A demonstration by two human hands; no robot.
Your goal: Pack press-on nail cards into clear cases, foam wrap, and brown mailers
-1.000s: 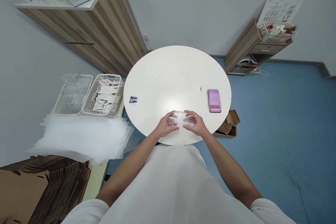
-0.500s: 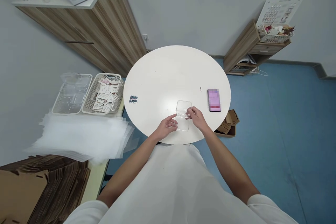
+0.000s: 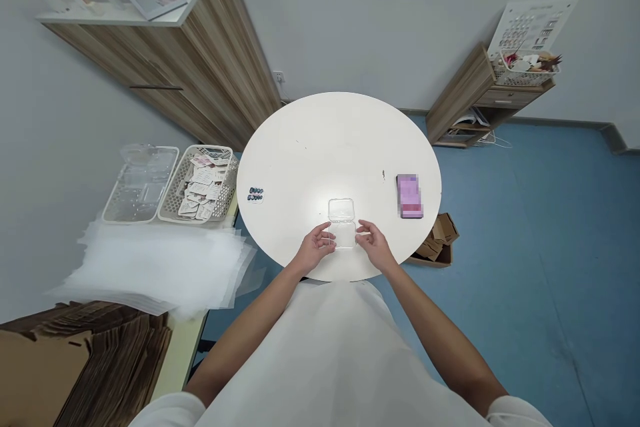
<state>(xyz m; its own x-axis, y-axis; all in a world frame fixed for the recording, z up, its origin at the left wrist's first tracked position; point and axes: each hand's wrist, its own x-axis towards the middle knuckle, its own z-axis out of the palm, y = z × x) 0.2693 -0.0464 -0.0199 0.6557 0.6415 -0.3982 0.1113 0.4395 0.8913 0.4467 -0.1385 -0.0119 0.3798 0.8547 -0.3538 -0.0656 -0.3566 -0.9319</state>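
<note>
A small clear plastic hinged case (image 3: 342, 221) lies opened flat on the round white table (image 3: 325, 147), near its front edge. My left hand (image 3: 316, 248) pinches the case's near left corner. My right hand (image 3: 373, 245) is at its near right side, fingers curled, fingertips at or just off the edge; I cannot tell if they touch. A small card of dark press-on nails (image 3: 255, 194) lies at the table's left. A pink phone-sized object (image 3: 409, 195) lies at the right.
Left of the table stand a basket of clear cases (image 3: 141, 183) and a basket of small packets (image 3: 201, 181), with a stack of clear sheets (image 3: 160, 265) and flat cardboard (image 3: 85, 353) nearer me. A cardboard box (image 3: 436, 243) sits on the blue floor.
The clear case was held shut in both hands; it has been opened and laid flat on the table. My right hand has slid down to its near right side.
</note>
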